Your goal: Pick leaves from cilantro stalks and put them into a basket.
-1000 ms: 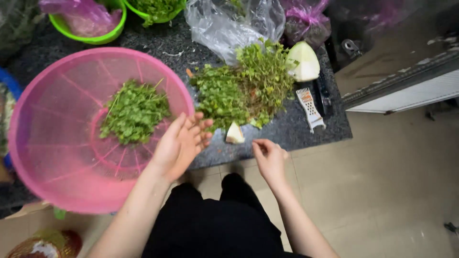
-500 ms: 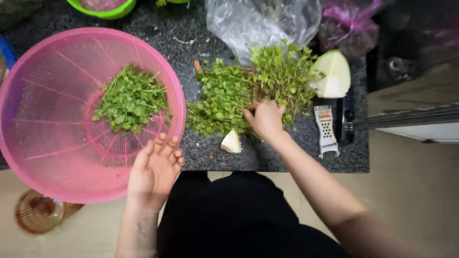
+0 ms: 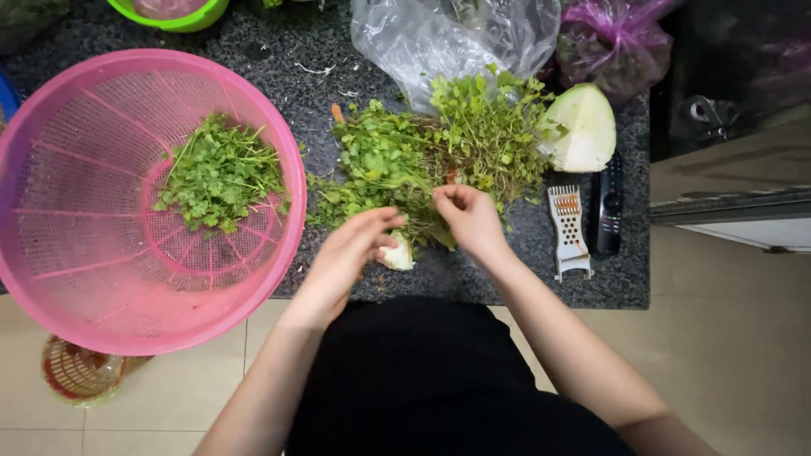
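Note:
A heap of leafy green herbs (image 3: 439,152) lies on the dark speckled counter (image 3: 524,279). My right hand (image 3: 469,219) pinches stems at the heap's near edge. My left hand (image 3: 351,253) reaches to the same spot, fingers curled at the stems beside a small white vegetable piece (image 3: 399,253). A big pink plastic colander (image 3: 76,253) sits left, overhanging the counter edge, with a pile of picked green leaves (image 3: 220,173) inside.
A cut cabbage wedge (image 3: 583,127), a white hand grater (image 3: 568,232) and a black remote (image 3: 606,207) lie right of the herbs. A clear plastic bag (image 3: 439,38), a purple bag (image 3: 612,38) and a green bowl (image 3: 169,13) stand behind. A small basket (image 3: 76,371) sits on the tiled floor.
My left hand moved right from beside the colander rim to the herb heap. My right hand stayed on the heap's near edge and closed on stems.

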